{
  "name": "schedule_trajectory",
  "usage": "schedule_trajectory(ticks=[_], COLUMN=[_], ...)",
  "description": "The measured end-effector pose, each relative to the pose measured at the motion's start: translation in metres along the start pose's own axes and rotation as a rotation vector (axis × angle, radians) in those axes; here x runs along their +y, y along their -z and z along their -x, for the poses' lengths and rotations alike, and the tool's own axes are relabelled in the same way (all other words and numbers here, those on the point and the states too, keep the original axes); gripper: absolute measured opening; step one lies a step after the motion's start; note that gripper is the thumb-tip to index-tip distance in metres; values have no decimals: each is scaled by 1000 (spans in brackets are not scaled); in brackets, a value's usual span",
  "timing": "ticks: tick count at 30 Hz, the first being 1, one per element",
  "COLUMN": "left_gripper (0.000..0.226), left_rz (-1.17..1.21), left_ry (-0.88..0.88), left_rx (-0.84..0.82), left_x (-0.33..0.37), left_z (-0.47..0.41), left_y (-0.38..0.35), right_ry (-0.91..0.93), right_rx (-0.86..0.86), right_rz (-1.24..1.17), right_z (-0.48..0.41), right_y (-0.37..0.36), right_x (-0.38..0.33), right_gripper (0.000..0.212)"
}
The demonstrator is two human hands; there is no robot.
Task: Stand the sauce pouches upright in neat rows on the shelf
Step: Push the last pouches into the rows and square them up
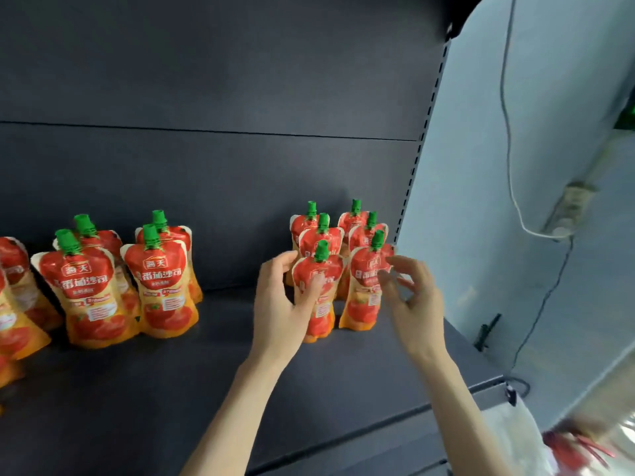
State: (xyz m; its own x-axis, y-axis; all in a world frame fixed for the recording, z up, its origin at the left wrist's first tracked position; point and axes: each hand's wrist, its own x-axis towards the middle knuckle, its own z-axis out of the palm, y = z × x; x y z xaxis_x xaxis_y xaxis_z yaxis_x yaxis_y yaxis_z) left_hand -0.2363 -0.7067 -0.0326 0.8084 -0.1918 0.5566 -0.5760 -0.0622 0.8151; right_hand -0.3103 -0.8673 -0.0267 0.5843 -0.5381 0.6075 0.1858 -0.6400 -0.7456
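Well, on my remote feed the left hand (pixel 278 304) is the one doing the holding. Its thumb lies across the front of the near-left pouch (pixel 324 269) and its fingers curl round the pouch's left edge, so it is clamped on that pouch. The pouch stands upright on its base, green cap on top.

The right hand (pixel 412 297) is loose, with its fingers (pixel 400 262) spread and lightly bent and gripping nothing. They sit at the right edge of the near-right pouch (pixel 362 304), but motion blur keeps me from telling whether they touch it.

These two pouches front a block of six, two columns of three. The rear pouches (pixel 321 240) stand close behind them, running toward the dark back panel (pixel 206 166). The block is at the right end of the dark shelf (pixel 206 372), just beside the slotted upright (pixel 417 159).

Well apart to the left I see a second group (pixel 161 286) of four upright pouches, two by two. At the left edge of my view, leaning pouches (pixel 13 321) are cut off by the frame.

Past the upright there is a pale wall (pixel 515 166) with a white cable (pixel 508 132) hanging down it. Low on the right is a blurred plastic bag (pixel 515 427) with something red in it.
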Motion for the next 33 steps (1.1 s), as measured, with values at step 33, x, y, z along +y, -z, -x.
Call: schedule_trajectory(ticks=[33], left_gripper=[23], left_rz=[32], left_ry=[328], left_rx=[321], left_x=[-11], left_z=[35], left_y=[53], right_ry=[-302], right_rx=[-590], right_rz=[-674], right_z=[18], right_y=[-83], right_x=[-16], right_gripper=[12])
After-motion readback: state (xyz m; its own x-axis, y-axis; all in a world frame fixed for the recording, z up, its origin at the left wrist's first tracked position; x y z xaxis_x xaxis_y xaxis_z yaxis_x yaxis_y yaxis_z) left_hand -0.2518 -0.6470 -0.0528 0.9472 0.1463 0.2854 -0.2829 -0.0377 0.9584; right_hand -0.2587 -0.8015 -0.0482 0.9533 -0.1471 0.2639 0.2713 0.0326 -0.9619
